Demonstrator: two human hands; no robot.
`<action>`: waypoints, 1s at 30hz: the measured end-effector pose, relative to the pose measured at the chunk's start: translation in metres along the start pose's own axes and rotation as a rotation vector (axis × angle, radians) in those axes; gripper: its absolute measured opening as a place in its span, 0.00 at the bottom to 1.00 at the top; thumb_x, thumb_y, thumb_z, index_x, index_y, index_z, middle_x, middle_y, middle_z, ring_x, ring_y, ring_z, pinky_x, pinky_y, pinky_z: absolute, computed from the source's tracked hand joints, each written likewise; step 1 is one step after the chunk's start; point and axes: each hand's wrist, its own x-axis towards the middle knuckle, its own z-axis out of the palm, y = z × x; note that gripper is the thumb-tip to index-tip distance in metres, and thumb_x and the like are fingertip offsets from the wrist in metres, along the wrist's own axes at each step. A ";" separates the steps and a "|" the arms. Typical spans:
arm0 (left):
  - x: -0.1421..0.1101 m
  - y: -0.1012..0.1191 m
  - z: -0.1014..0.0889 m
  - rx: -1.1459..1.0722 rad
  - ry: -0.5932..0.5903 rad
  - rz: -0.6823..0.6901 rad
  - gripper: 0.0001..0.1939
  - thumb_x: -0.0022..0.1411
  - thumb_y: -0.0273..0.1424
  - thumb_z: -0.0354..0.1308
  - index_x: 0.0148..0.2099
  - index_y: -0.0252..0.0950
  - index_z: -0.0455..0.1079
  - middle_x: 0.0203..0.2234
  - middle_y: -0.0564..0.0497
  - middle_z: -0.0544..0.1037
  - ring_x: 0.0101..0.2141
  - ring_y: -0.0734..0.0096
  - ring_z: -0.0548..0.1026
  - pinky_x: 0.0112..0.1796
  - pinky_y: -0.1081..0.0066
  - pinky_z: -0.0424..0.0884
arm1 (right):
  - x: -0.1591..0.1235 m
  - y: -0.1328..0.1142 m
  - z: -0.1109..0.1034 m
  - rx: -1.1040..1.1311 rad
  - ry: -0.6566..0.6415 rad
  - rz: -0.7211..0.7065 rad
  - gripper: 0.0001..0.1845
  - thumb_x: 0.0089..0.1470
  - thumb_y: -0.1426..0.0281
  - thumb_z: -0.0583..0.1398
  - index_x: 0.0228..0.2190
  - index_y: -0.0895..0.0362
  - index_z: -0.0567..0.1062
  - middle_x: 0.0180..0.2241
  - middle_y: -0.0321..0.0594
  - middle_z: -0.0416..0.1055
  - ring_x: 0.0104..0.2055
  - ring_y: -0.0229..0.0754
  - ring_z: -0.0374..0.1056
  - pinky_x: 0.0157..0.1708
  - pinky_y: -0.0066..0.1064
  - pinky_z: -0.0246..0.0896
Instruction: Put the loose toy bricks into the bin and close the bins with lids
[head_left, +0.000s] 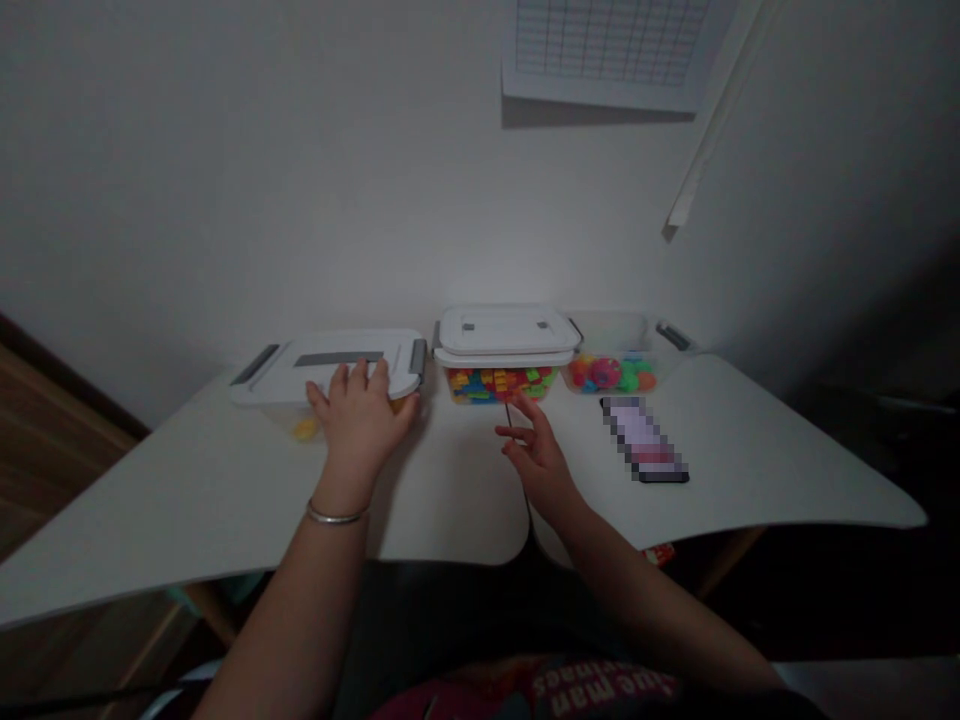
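My left hand (361, 408) lies spread over the front edge of a large clear storage box (281, 420) with a white lid (330, 375) and grey latches. Something yellow shows through its wall. My right hand (536, 455) hovers above the table with its fingers apart and nothing in them. Just beyond it stands a smaller clear box with a white lid (508, 330), full of colourful plastic building blocks (487, 383). Right of that box, an open clear bin (611, 335) contains several colourful balls (606, 373).
A phone (645, 440) with a blurred screen lies on the white table (450, 500) to the right. A dark seam runs between two tabletops. The wall (337, 180) rises right behind the boxes, with a gridded paper sheet (607, 50) hanging on it.
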 end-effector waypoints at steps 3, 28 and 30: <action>0.014 -0.004 0.005 0.012 -0.048 0.033 0.38 0.60 0.48 0.55 0.67 0.31 0.63 0.65 0.30 0.63 0.65 0.32 0.57 0.62 0.32 0.41 | 0.000 0.001 -0.001 -0.010 0.002 0.010 0.37 0.54 0.66 0.59 0.64 0.43 0.58 0.67 0.47 0.54 0.52 0.46 0.71 0.41 0.40 0.71; 0.035 -0.008 0.062 -0.146 0.087 0.159 0.41 0.60 0.37 0.54 0.72 0.29 0.51 0.71 0.32 0.51 0.70 0.39 0.47 0.65 0.38 0.39 | 0.023 0.035 -0.033 -0.284 0.059 -0.037 0.25 0.53 0.65 0.58 0.54 0.53 0.68 0.55 0.52 0.67 0.52 0.48 0.70 0.46 0.45 0.70; 0.024 0.000 0.068 -0.209 0.158 0.152 0.40 0.59 0.35 0.56 0.72 0.31 0.53 0.70 0.32 0.52 0.69 0.38 0.48 0.65 0.38 0.42 | 0.026 0.036 -0.035 -0.326 0.052 -0.053 0.25 0.53 0.65 0.57 0.54 0.53 0.68 0.54 0.51 0.68 0.51 0.48 0.70 0.46 0.45 0.70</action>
